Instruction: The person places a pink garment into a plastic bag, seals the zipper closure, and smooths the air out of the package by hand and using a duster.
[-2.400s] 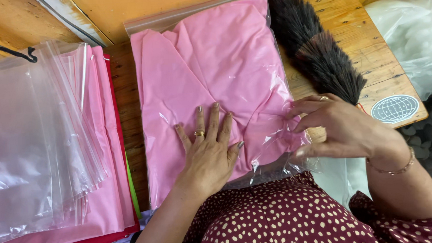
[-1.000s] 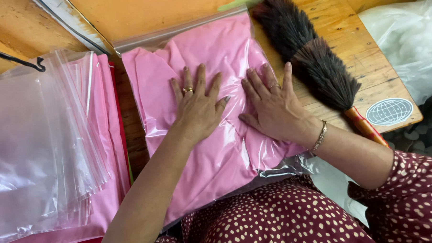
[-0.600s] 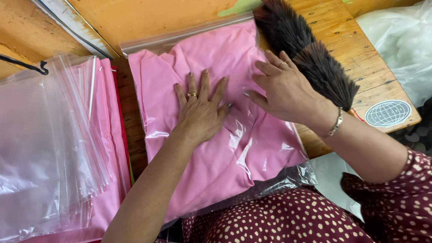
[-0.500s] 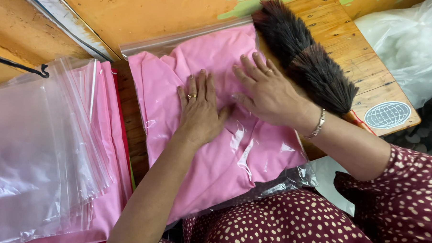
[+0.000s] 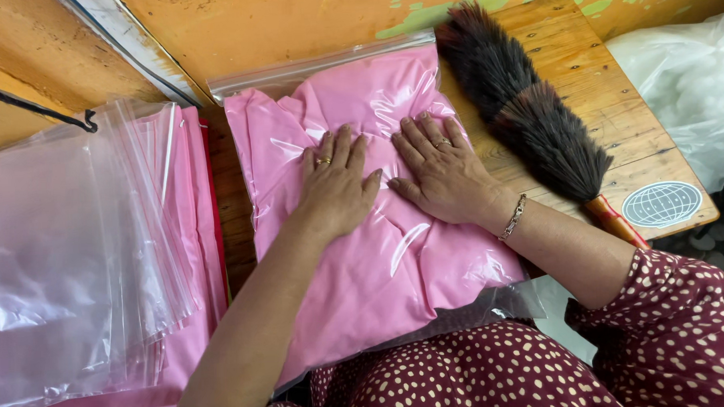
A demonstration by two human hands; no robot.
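Head view looks down on a clear plastic bag (image 5: 363, 243) with a folded pink garment (image 5: 380, 267) inside, lying flat on the wooden worktop (image 5: 608, 115). All places below are told from this bag.

Both hands lie on the bag's upper middle. Left hand (image 5: 337, 188) rests palm down, its fingers (image 5: 340, 148) stretched flat and slightly spread, gripping nothing; a ring shows on one finger. Right hand (image 5: 441, 173) lies just beside it, also palm down with fingers (image 5: 424, 137) straight and spread, pressing on the plastic and holding nothing. A bracelet (image 5: 513, 217) circles the right wrist. The two thumbs nearly meet over the bag's middle.

The bag's sealed strip (image 5: 317, 65) runs along its far edge, near the orange wall (image 5: 291, 13). To the right of the bag, touching its far corner, a dark feather duster (image 5: 527, 117) lies slantwise on the worktop, its red handle (image 5: 615, 223) pointing toward the person. Further right sits a round sticker (image 5: 661, 204). To the left of the bag lies a stack of empty clear bags (image 5: 67, 262) on top of pink cloth (image 5: 190, 233). The near edge of the bag overhangs the person's dotted maroon clothing (image 5: 480, 376).
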